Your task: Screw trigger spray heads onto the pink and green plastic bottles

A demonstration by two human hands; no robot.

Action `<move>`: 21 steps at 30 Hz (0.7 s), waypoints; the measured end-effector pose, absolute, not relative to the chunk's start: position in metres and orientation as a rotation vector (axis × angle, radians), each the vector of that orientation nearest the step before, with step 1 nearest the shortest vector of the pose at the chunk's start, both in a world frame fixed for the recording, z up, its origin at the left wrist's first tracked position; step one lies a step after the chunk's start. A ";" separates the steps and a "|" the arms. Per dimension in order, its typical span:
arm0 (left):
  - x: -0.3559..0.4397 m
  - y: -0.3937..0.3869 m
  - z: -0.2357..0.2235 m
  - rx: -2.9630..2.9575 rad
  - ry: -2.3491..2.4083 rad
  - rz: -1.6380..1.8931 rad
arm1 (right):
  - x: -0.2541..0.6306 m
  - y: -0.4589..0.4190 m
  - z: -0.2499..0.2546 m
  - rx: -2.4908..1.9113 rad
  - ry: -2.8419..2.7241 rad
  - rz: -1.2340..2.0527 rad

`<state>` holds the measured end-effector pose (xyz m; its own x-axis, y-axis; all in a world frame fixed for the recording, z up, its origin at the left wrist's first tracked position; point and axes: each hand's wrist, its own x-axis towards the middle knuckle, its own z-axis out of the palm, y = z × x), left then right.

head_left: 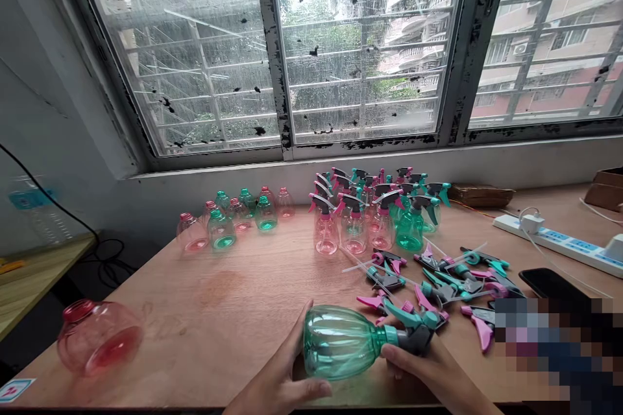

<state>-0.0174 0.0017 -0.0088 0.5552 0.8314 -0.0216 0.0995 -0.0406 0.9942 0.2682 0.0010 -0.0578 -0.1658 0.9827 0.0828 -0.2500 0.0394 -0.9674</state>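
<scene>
A ribbed green spray bottle (341, 342) lies on its side in the air near the table's front edge, its base to the left. My left hand (287, 373) is wrapped around the base end. At the neck, the fingers of my right hand (418, 366) pinch the collar of a teal and grey trigger sprayer (417, 332), which sits on the bottle's mouth. Whether the thread is fully tightened cannot be seen. Just beyond my right hand is a loose pile of pink, teal and grey trigger sprayers (440, 285) with clear tubes.
A pink bottle without a sprayer (100, 337) is at the front left. Several headless bottles (221, 230) stand at the back, left of a cluster of bottles with sprayers (355, 227). A power strip (564, 243) and a black phone (552, 285) lie at right.
</scene>
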 end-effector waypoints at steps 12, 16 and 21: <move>-0.017 0.001 -0.009 1.478 0.830 0.695 | 0.270 0.003 -0.052 -0.844 -1.223 1.400; -0.017 0.000 -0.010 1.458 0.808 0.714 | 0.269 0.004 -0.049 -0.823 -1.212 1.414; -0.014 -0.001 -0.008 1.519 0.806 0.726 | 0.270 0.003 -0.050 -0.842 -1.191 1.408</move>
<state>-0.0136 -0.0012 -0.0078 0.5638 0.8259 -0.0048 0.0819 -0.0501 0.9954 0.2696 0.0034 -0.0499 -0.1925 0.9749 0.1122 -0.2718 0.0569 -0.9607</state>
